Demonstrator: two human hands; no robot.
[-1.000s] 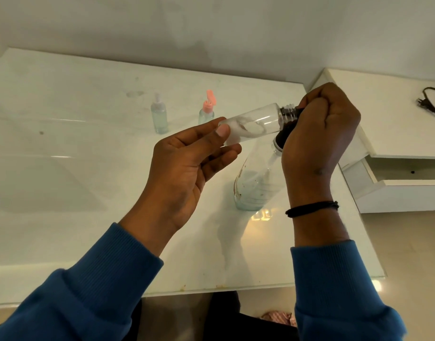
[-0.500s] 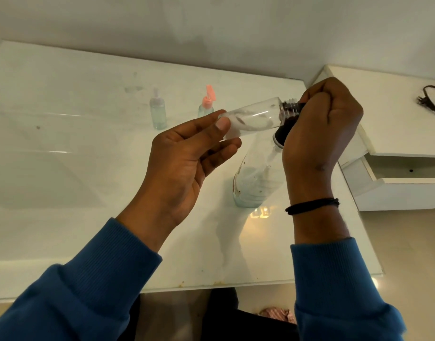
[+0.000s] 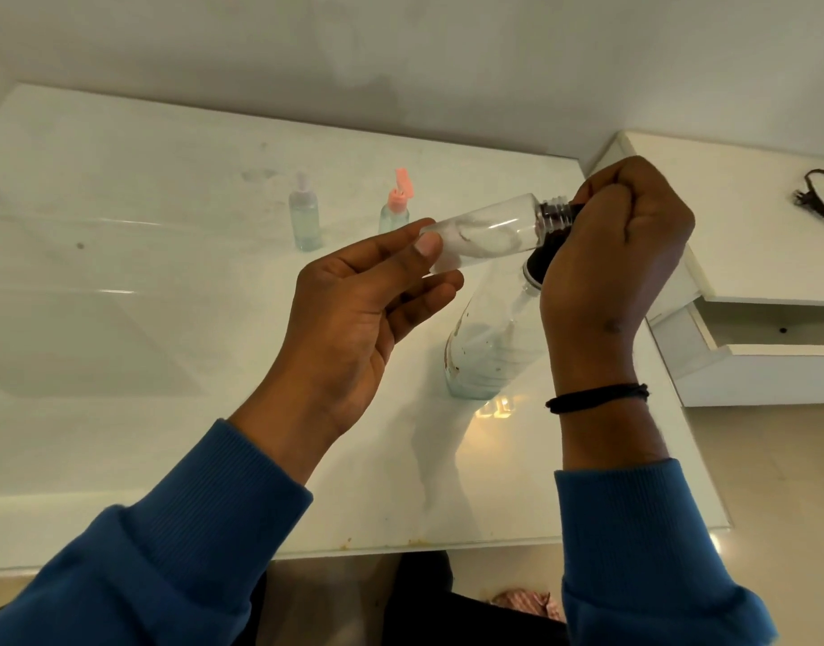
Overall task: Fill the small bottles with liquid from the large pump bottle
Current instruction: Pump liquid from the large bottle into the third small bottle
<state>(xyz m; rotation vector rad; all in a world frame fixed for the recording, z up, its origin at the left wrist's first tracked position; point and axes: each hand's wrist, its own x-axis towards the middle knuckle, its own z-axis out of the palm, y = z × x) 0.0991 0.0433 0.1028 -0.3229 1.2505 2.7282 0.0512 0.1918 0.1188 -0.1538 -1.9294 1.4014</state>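
My left hand (image 3: 354, 296) pinches the base of a small clear bottle (image 3: 487, 230), which lies almost level above the table with its threaded neck pointing right. My right hand (image 3: 619, 244) is curled over the black pump head of the large clear bottle (image 3: 489, 352), and the pump's dark spout meets the small bottle's open neck. The large bottle stands on the white table (image 3: 167, 412) with a little liquid in its bottom. Most of the pump head is hidden by my fingers.
Two more small bottles stand further back: one with a pale cap (image 3: 304, 216) and one with an open pink flip cap (image 3: 396, 205). A white cabinet with an open drawer (image 3: 750, 352) is at the right, with a black cable (image 3: 820, 193) on top.
Both hands and the small bottle have stayed almost still; the small bottle's neck stays against the pump spout. The view has shifted slightly.
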